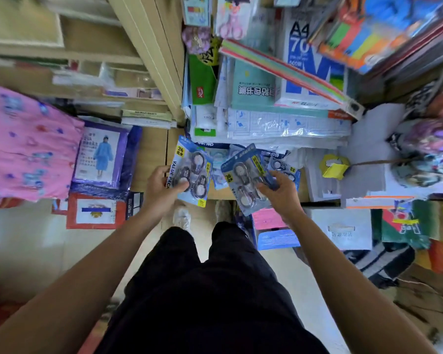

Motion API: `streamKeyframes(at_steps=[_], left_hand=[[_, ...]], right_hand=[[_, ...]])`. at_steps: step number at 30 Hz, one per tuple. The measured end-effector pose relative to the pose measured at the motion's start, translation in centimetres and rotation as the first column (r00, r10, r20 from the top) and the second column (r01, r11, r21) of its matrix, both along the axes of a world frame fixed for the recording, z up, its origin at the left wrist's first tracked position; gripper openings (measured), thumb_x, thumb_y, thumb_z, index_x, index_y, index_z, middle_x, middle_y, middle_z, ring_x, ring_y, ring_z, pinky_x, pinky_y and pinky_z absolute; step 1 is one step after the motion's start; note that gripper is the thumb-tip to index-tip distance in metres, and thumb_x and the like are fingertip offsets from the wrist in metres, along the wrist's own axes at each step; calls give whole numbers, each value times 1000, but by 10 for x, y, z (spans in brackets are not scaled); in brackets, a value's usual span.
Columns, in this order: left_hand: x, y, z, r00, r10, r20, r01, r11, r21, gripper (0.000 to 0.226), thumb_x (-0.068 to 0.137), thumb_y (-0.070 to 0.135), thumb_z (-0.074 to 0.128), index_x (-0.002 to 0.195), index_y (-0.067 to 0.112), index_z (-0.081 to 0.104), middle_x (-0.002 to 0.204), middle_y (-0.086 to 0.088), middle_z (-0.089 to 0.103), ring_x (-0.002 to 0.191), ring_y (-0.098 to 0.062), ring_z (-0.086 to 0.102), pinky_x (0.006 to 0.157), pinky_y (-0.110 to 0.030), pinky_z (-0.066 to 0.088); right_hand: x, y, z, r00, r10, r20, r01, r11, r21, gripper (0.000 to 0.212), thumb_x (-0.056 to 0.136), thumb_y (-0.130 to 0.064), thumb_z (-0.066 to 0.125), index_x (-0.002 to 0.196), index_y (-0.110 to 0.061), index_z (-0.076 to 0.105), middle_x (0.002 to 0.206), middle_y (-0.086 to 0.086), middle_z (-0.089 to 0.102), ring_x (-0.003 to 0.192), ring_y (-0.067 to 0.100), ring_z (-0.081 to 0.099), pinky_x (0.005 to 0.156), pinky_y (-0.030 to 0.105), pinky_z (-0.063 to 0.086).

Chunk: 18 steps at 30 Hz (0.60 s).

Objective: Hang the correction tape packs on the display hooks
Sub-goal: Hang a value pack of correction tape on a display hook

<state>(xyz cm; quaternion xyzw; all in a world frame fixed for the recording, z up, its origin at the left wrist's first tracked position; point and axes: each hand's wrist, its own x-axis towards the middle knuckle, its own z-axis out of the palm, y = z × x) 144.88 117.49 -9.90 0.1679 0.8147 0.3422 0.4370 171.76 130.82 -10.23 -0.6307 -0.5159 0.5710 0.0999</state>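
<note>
Two blue blister packs of correction tape are held over a low shelf of stationery. My left hand (161, 189) grips one correction tape pack (191, 169) by its left edge, thumb on its front. My right hand (279, 192) holds a second correction tape pack (246, 177), fingers across its lower right. More packs (284, 168) lie behind it on the wooden shelf (151, 154). No display hooks are visible in this view.
A4 paper reams (307, 60) and book-cover packs (253, 88) are stacked ahead. Pink raincoat packs (28, 146) lie at left, a yellow tape dispenser (334, 166) and white boxes (343, 226) at right. My legs and shoes stand on a narrow tiled floor.
</note>
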Motion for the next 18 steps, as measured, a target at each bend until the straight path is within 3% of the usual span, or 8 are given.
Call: streamKeyframes(at_steps=[2, 4, 7, 11, 13, 16, 18], left_hand=[[-16, 2, 24, 993, -72, -91, 78, 995, 66, 51, 75, 24, 85, 119, 10, 62, 109, -6, 72, 96, -20, 69, 83, -37, 55], [-32, 4, 46, 981, -122, -150, 145, 977, 156, 58, 69, 44, 80, 117, 19, 61, 105, 6, 73, 95, -14, 70, 84, -35, 55], [-49, 6, 89, 941, -156, -300, 246, 924, 292, 44, 71, 49, 70, 111, 37, 55, 92, 30, 68, 84, 2, 66, 76, -26, 51], [-70, 12, 139, 896, -66, -440, 295, 829, 476, 43, 78, 34, 74, 118, 26, 57, 96, 13, 70, 88, -16, 69, 78, -42, 56], [-80, 18, 165, 871, -1, -491, 310, 776, 549, 44, 78, 35, 74, 118, 27, 56, 95, 8, 71, 86, -21, 69, 76, -46, 56], [-94, 27, 207, 832, 93, -547, 340, 694, 635, 44, 79, 38, 73, 119, 31, 56, 98, 10, 72, 88, -22, 71, 79, -46, 56], [-102, 31, 237, 812, 155, -563, 366, 617, 697, 43, 82, 35, 76, 119, 31, 56, 97, 12, 72, 87, -21, 71, 78, -41, 56]], right_hand=[[-10, 8, 25, 993, 93, 71, -103, 984, 149, 23, 85, -22, 76, 104, -21, 62, 74, -3, 61, 61, 5, 53, 60, 25, 44], [-24, 11, 53, 985, 125, 114, -152, 951, 268, 19, 86, -19, 74, 101, -19, 63, 70, -4, 59, 56, 3, 51, 56, 24, 41], [-46, 9, 100, 989, 97, 110, -134, 902, 411, 19, 87, -19, 73, 100, -24, 61, 81, 5, 68, 66, 21, 59, 59, 33, 46], [-68, 5, 166, 998, 44, 54, -68, 783, 619, 14, 85, -15, 74, 86, -10, 61, 68, 7, 59, 57, 13, 46, 50, 16, 32], [-78, 2, 197, 1000, 11, 26, -26, 725, 688, 23, 86, -16, 73, 77, -8, 54, 61, 6, 47, 53, 13, 36, 48, 18, 26], [-92, -5, 241, 999, -13, -43, 41, 655, 754, 24, 89, -18, 72, 80, -5, 54, 64, 11, 48, 57, 22, 36, 52, 25, 26], [-102, -13, 273, 995, -34, -95, 97, 589, 802, 22, 90, -15, 71, 76, -14, 54, 59, -3, 48, 53, 13, 36, 49, 18, 25]])
